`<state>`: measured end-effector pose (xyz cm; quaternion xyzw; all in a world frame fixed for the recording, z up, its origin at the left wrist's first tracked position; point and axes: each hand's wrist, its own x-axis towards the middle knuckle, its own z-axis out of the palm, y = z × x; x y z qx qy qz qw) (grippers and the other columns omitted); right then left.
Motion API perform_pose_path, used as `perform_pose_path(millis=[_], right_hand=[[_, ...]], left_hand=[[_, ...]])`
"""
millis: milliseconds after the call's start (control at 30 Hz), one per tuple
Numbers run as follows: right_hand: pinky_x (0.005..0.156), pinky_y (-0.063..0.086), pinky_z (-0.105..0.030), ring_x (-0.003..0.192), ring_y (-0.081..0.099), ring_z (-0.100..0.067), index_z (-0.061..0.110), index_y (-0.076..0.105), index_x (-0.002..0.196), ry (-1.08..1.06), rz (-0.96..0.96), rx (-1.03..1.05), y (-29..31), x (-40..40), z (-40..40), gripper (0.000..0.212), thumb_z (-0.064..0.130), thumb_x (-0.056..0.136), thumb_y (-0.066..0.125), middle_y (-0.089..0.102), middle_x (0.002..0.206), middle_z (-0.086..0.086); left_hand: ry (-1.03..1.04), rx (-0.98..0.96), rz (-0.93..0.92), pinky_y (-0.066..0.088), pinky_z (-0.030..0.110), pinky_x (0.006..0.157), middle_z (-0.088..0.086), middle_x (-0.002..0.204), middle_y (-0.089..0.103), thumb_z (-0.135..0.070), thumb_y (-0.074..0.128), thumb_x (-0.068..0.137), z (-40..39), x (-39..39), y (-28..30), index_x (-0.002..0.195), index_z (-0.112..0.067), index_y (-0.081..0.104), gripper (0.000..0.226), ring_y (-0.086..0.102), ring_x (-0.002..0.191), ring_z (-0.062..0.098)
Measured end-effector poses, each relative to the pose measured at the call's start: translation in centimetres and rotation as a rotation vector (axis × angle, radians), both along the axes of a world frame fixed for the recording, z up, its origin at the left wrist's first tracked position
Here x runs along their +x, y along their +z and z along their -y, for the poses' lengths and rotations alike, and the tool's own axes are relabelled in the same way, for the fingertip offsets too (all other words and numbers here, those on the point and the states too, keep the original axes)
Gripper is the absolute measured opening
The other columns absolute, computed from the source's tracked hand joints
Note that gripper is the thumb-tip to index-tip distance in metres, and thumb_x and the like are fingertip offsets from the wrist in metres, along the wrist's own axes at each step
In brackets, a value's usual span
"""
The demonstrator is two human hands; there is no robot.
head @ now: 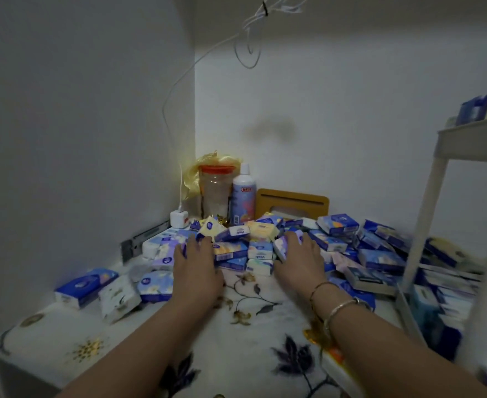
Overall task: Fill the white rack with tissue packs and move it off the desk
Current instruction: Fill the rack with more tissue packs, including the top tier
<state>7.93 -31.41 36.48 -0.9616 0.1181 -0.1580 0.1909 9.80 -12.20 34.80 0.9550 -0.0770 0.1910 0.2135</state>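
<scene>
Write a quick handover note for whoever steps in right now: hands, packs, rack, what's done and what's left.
Left hand and right hand: both flat on the pile of packs, fingers curling over it, nothing lifted.
Rack stands on the desk at right, with some packs on its shelves.
Many packs remain loose on the desk.
Left: keep loading the rack, then move it off the desk.

A home corner: floral-covered desk (253, 351), food jar (215, 193), bottle (243, 196) and charger plug (178, 218) against bare walls
</scene>
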Motion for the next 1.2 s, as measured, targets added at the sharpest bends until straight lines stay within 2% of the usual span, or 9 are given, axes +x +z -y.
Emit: perform_pose_path(millis=[100, 200, 367, 633, 767, 833, 900, 1000, 1200], right_hand=[[0.112, 0.027, -0.050, 0.140, 0.018, -0.041, 0.022, 0.021, 0.147, -0.030, 0.028, 0.015, -0.2, 0.6, 0.3, 0.071, 0.037, 0.089, 0.059, 0.013, 0.154, -0.017], [0.102, 0.038, -0.044, 0.125, 0.037, -0.039, 0.020, 0.031, 0.139, -0.059, 0.159, 0.024, -1.0, 0.5, 0.3, 0.061, 0.031, 0.086, 0.061, 0.029, 0.141, -0.017], [0.095, 0.043, -0.040, 0.118, 0.041, -0.031, 0.019, 0.040, 0.130, -0.014, 0.344, 0.281, -0.4, 0.0, 0.1, 0.062, 0.033, 0.077, 0.067, 0.040, 0.129, -0.011], [0.095, 0.042, -0.025, 0.120, 0.043, -0.012, 0.034, 0.038, 0.123, 0.464, 0.505, 0.451, 0.7, -1.9, -1.8, 0.058, 0.019, 0.077, 0.071, 0.044, 0.128, 0.006], [0.089, 0.040, -0.010, 0.115, 0.045, -0.003, 0.026, 0.041, 0.132, 0.636, 0.440, 0.385, 0.6, -2.7, -3.2, 0.061, 0.022, 0.079, 0.072, 0.043, 0.129, 0.009], [0.087, 0.040, -0.006, 0.111, 0.046, 0.001, 0.025, 0.041, 0.133, 0.689, 0.418, 0.343, 0.7, -3.1, -3.7, 0.063, 0.023, 0.079, 0.074, 0.046, 0.127, 0.010], [0.092, 0.043, -0.012, 0.114, 0.049, -0.002, 0.027, 0.039, 0.136, 0.721, 0.387, 0.298, 0.5, -3.2, -3.9, 0.070, 0.026, 0.077, 0.075, 0.048, 0.129, 0.009], [0.098, 0.045, -0.021, 0.123, 0.047, -0.004, 0.034, 0.030, 0.142, 0.729, 0.316, 0.288, 0.4, -3.4, -3.8, 0.080, 0.027, 0.077, 0.075, 0.044, 0.139, 0.010], [0.095, 0.037, -0.007, 0.120, 0.045, -0.005, 0.034, 0.018, 0.141, 0.710, 0.213, 0.342, 0.2, -3.1, -3.8, 0.088, 0.010, 0.076, 0.072, 0.042, 0.134, 0.009]], left_hand=[[0.034, -0.181, -0.053, 0.037, 0.043, 0.104, 0.020, 0.144, 0.034, -0.018, 0.053, 0.091, 0.0, 0.8, 0.0, 0.125, -0.014, 0.048, 0.035, 0.035, 0.132, 0.035], [0.036, -0.308, 0.093, 0.049, 0.037, 0.080, 0.011, 0.107, 0.060, -0.011, 0.053, 0.090, -0.1, 1.3, -0.3, 0.088, -0.015, 0.061, 0.009, 0.056, 0.095, 0.024], [0.083, -0.667, 0.191, 0.039, 0.024, 0.058, 0.000, 0.091, 0.060, -0.005, 0.054, 0.090, -0.1, 0.3, 0.6, 0.084, -0.015, 0.063, 0.015, 0.053, 0.082, 0.015], [-0.046, -1.069, 0.017, 0.046, 0.034, 0.071, -0.007, 0.094, 0.053, 0.005, 0.055, 0.080, 1.4, -2.5, 1.5, 0.096, -0.016, 0.060, 0.027, 0.052, 0.081, 0.007], [-0.157, -1.326, -0.151, 0.056, 0.043, 0.077, 0.009, 0.096, 0.062, -0.017, 0.056, 0.091, 1.6, -3.3, 1.9, 0.087, -0.016, 0.057, 0.005, 0.063, 0.086, 0.024], [-0.256, -1.451, -0.286, 0.057, 0.041, 0.074, 0.011, 0.092, 0.068, -0.037, 0.057, 0.092, 1.6, -3.1, 1.7, 0.089, -0.014, 0.059, 0.023, 0.068, 0.085, 0.027], [-0.300, -1.312, -0.313, 0.056, 0.047, 0.081, 0.012, 0.094, 0.071, -0.057, 0.064, 0.079, 1.5, -2.8, 1.0, 0.091, -0.018, 0.062, 0.041, 0.069, 0.088, 0.030], [-0.252, -1.104, -0.264, 0.051, 0.057, 0.087, 0.012, 0.098, 0.070, -0.059, 0.065, 0.061, 1.5, -2.0, -0.3, 0.089, -0.023, 0.062, 0.046, 0.067, 0.092, 0.034], [-0.225, -1.159, -0.293, 0.053, 0.053, 0.088, 0.007, 0.100, 0.069, -0.047, 0.061, 0.077, 1.3, -1.9, -0.4, 0.096, -0.024, 0.057, 0.030, 0.068, 0.092, 0.028]])
